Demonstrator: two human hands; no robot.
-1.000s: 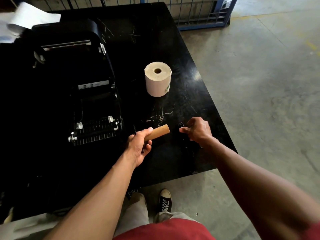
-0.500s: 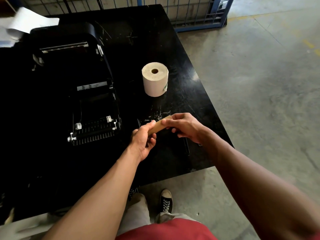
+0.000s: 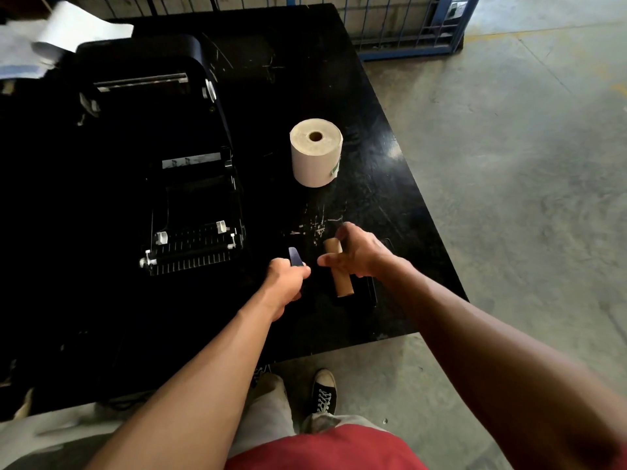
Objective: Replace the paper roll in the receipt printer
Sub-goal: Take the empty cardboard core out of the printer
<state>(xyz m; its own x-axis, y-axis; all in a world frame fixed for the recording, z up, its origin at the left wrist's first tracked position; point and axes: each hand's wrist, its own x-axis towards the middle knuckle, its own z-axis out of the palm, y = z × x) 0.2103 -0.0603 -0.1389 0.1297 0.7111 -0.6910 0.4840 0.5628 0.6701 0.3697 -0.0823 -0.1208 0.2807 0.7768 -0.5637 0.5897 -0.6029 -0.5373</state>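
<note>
The black receipt printer (image 3: 190,212) sits on the black table (image 3: 390,184) with its lid swung up and its paper bay showing. A full white paper roll (image 3: 316,152) stands on end to the printer's right. My right hand (image 3: 359,254) grips the empty brown cardboard core (image 3: 339,276), held nearly upright just above the table's front right part. My left hand (image 3: 286,279) is closed around a thin dark spindle (image 3: 296,256) whose tip sticks up from the fist, a short gap left of the core.
White paper (image 3: 78,28) lies at the table's far left corner. A blue wire cage (image 3: 407,25) stands behind the table. A dark flat object (image 3: 368,293) lies under the core. Concrete floor (image 3: 509,164) is to the right; my shoes (image 3: 324,391) are below the table's edge.
The cardboard core passed from my left hand to my right hand and turned from lying sideways to nearly upright. The dark spindle now stays in my left hand, apart from the core.
</note>
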